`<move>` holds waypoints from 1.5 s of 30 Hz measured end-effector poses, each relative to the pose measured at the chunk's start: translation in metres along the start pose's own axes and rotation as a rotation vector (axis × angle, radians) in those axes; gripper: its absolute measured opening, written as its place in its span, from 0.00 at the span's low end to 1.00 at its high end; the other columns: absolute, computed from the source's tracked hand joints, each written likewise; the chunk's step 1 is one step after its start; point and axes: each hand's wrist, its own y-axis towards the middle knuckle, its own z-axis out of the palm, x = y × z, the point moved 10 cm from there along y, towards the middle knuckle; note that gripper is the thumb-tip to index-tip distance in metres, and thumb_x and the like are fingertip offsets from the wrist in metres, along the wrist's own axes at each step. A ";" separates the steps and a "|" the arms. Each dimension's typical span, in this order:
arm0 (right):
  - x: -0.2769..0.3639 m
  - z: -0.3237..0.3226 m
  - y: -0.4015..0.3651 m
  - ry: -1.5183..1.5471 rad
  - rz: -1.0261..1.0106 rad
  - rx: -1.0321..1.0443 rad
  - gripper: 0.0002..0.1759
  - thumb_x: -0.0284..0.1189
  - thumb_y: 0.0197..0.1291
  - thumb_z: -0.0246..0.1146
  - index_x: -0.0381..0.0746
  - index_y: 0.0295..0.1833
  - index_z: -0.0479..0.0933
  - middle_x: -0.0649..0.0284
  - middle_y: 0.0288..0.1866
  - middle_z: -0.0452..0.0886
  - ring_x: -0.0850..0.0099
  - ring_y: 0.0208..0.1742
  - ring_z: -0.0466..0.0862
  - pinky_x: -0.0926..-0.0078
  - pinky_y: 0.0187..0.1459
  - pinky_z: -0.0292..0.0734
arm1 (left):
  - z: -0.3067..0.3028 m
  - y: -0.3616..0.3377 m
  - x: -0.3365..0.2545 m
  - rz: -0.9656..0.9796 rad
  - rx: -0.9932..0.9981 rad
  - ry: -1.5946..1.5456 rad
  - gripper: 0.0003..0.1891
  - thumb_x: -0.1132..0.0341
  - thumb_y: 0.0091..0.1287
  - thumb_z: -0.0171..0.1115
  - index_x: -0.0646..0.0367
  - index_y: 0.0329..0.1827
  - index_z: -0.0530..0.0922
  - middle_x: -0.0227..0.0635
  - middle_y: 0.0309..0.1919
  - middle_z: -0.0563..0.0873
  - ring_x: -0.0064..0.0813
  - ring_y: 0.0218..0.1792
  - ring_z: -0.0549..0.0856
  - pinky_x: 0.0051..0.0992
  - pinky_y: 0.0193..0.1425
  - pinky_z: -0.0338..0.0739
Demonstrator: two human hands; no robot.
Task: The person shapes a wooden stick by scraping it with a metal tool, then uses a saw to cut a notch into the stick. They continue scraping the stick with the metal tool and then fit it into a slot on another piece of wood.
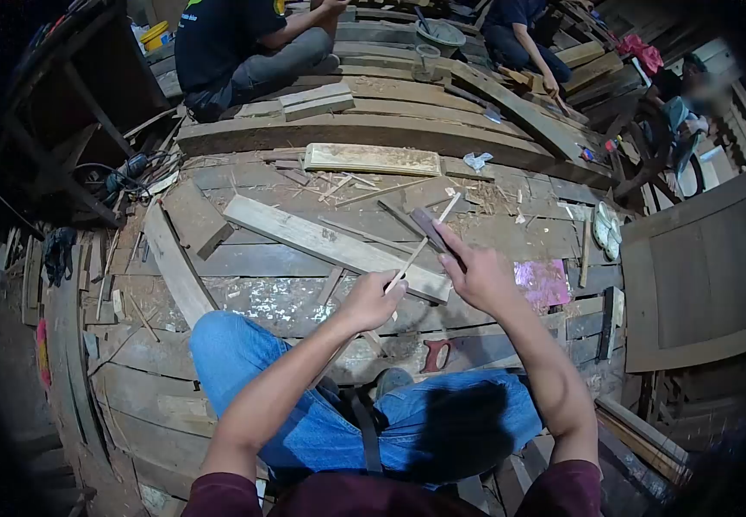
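Observation:
My left hand (374,301) is closed around the lower end of a thin pale wooden stick (411,261), which slants up and to the right. In my right hand (483,274) is a dark brownish block (430,226), gripped between thumb and fingers. The block lies against the upper part of the stick, and the stick's tip shows beyond it. Below the hands, a long pale plank (325,239) rests on the floor. A saw's reddish handle (436,354) lies in front of my crossed legs.
Wood scraps and shavings litter the plank floor. A carved pale block (373,159) lies ahead, before a raised beam (390,135). Other people sit beyond it. A pink sheet (542,283) lies right, near a wooden panel (696,276). A corded tool (127,172) sits left.

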 end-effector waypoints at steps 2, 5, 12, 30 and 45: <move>0.012 0.008 -0.006 0.143 -0.164 -0.037 0.32 0.39 0.66 0.59 0.59 0.75 0.61 0.43 0.38 0.83 0.44 0.38 0.84 0.53 0.42 0.79 | -0.008 -0.004 -0.010 0.035 -0.058 0.094 0.14 0.60 0.71 0.58 0.60 0.50 0.82 0.48 0.36 0.87 0.36 0.40 0.87 0.34 0.46 0.76; 0.025 0.010 -0.014 0.201 -0.255 0.022 0.34 0.39 0.65 0.60 0.59 0.75 0.59 0.42 0.38 0.83 0.43 0.39 0.83 0.52 0.43 0.79 | -0.016 -0.004 -0.005 0.061 -0.159 -0.038 0.17 0.60 0.70 0.59 0.62 0.55 0.80 0.51 0.40 0.87 0.39 0.47 0.87 0.32 0.52 0.77; -0.014 -0.007 -0.007 0.136 -0.046 -0.160 0.44 0.41 0.64 0.59 0.34 0.77 0.46 0.36 0.33 0.82 0.38 0.34 0.82 0.45 0.41 0.77 | -0.009 -0.004 -0.003 -0.018 0.004 -0.095 0.26 0.59 0.69 0.63 0.64 0.66 0.72 0.39 0.45 0.87 0.23 0.44 0.83 0.26 0.50 0.77; -0.006 -0.016 -0.009 0.339 -0.131 -0.305 0.40 0.28 0.59 0.64 0.50 0.76 0.57 0.39 0.48 0.81 0.42 0.48 0.82 0.54 0.48 0.78 | -0.008 -0.012 0.002 -0.315 0.082 -0.752 0.13 0.56 0.80 0.39 0.55 0.50 0.69 0.24 0.22 0.67 0.15 0.15 0.62 0.18 0.16 0.58; -0.001 -0.022 -0.015 0.357 -0.248 -0.401 0.25 0.33 0.56 0.69 0.34 0.58 0.75 0.43 0.34 0.83 0.44 0.37 0.84 0.55 0.42 0.79 | -0.020 -0.007 0.013 -0.259 0.043 -0.760 0.19 0.52 0.80 0.36 0.57 0.48 0.71 0.23 0.15 0.66 0.14 0.10 0.60 0.18 0.13 0.53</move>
